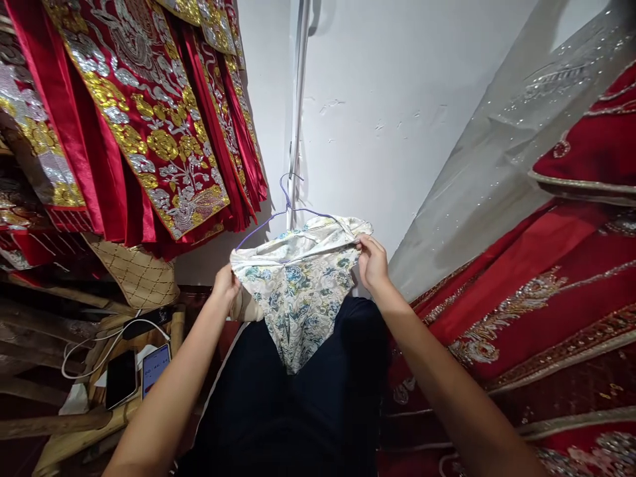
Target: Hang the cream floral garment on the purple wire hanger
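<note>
A floral garment in white with blue and green print hangs down between my hands, over my dark-clothed lap. Its upper edge is drawn across a thin purple hanger, whose hook points up at the wall. My left hand grips the garment's left upper corner, fingers closed on the cloth. At the right upper corner my right hand pinches the fabric between thumb and fingers. The garment's lower part tapers to a point between my knees.
Red embroidered garments hang at the upper left; more red beaded cloth and a sheer sparkly fabric fill the right. A wooden stand at left carries a dark phone, a lit phone and a white cable. A white wall rises ahead.
</note>
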`<state>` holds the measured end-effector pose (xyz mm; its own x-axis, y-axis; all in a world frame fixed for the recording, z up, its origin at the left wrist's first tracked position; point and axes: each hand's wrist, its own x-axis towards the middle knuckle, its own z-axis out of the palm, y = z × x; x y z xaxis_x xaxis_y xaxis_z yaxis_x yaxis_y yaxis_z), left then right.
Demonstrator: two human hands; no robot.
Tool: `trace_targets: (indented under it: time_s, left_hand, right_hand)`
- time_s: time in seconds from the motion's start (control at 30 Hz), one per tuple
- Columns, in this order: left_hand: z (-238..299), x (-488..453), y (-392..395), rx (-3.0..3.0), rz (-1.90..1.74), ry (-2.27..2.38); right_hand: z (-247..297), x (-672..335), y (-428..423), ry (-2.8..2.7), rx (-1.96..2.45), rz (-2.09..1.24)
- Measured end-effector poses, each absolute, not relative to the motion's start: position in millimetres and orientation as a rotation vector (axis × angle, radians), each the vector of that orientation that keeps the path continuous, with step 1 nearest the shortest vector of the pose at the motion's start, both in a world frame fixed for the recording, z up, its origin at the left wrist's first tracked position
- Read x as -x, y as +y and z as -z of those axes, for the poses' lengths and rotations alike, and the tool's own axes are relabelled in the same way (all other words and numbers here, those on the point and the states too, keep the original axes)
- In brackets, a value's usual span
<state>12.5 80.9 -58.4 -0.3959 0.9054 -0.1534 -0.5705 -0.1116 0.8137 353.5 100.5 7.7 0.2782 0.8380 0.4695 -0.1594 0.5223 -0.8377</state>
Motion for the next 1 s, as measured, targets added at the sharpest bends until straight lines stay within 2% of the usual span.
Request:
trace_targets:
  time_s: [0.3,0.47,0.63,0.8,0.83,0.9,1.0]
  left_hand:
    - [91,-42,63,-0.87,-1.301,1.176]
    - [77,-44,51,-1.077,-1.056,1.085]
    - [44,-51,43,-1.099,-1.123,0.947]
    - [10,-75,22,-0.985,-1.275,0.786]
    - [2,-81,16,-1.01,-1.276,0.754]
    - [-17,-91,4,-1.131,-1.268,0.7]
    - [-44,-94,-15,-1.408,-1.235,0.716]
  right_hand:
    - [-8,-354,99,-1.03,0.809,-0.806]
    - [29,-343,93,-1.062,1.032,-0.882]
    - [71,-358,73,-1.249,1.351,-1.008]
    - [46,-345,48,-1.576,1.475,-0.999]
    - [34,-335,43,-1.676,1.409,-1.061]
    - [9,-310,35,-1.778,1.133,-1.421]
    - [-21,-280,29,-1.578,0.759,-1.883]
